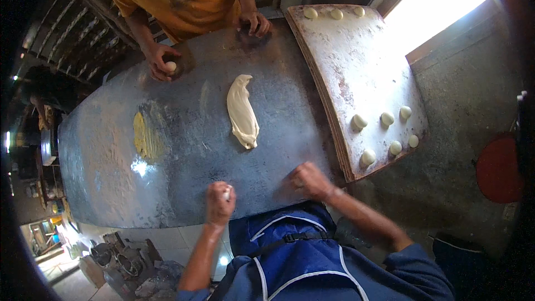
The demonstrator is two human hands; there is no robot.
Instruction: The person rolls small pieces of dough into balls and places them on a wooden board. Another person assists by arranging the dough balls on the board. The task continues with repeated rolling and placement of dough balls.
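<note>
Left hand (pixel 221 207) curled round dough bit (pixel 227 193), right hand (pixel 313 181) blurred, can't tell its grip, dough strip (pixel 242 112) on desk (pixel 189 181)

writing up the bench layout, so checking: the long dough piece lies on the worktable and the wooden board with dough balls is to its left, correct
Not quite: the head view shows the wooden board with dough balls to the right of the long dough piece, which does lie on the worktable.
</note>
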